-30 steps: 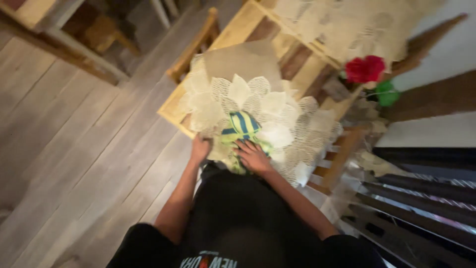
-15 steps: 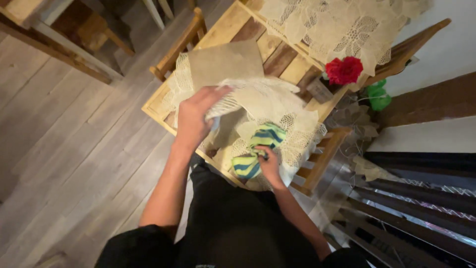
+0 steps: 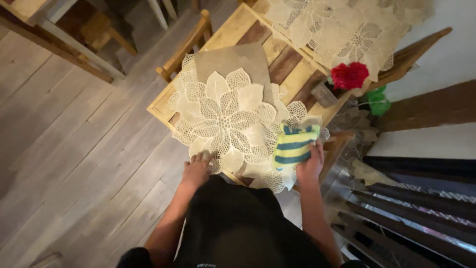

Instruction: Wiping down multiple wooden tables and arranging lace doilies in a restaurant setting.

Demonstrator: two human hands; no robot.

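My left hand [image 3: 197, 169] lies flat, fingers spread, on the near edge of the lace mat [image 3: 223, 116] on the worktop [image 3: 243, 25]. My right hand [image 3: 311, 166] is closed around the striped cloth [image 3: 292, 147], at the mat's right side.

One wooden desk [image 3: 248, 27]. Two cream lace flower placemats: centre [image 3: 225, 116] and top of frame [image 3: 337, 30]. One yellow-and-blue striped cloth [image 3: 292, 146]. One red flower [image 3: 349, 75]. One tan square mat [image 3: 233, 58]. Two hands: left [image 3: 197, 171], right [image 3: 311, 166].
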